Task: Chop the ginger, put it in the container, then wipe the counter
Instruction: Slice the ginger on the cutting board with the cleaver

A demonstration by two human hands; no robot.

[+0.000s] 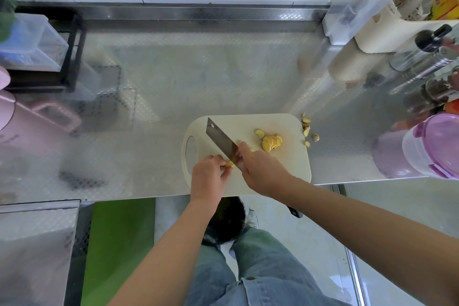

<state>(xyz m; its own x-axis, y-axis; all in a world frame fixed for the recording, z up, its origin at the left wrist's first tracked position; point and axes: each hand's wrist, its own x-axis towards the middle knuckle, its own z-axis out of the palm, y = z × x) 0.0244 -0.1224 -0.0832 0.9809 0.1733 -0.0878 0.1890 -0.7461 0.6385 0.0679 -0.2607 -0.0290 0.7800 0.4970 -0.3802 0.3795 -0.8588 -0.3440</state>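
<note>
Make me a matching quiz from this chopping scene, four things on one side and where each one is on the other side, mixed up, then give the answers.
Things:
1. cleaver
2. uncut ginger piece
3. ginger slices
4. ginger scraps

Places:
A. on the counter, just off the right edge of the cutting board
B. held in the right hand
C. piled on the cutting board, right of the blade
D. pinched by the left hand

Pairs: 1-B, 2-D, 3-C, 4-A
</note>
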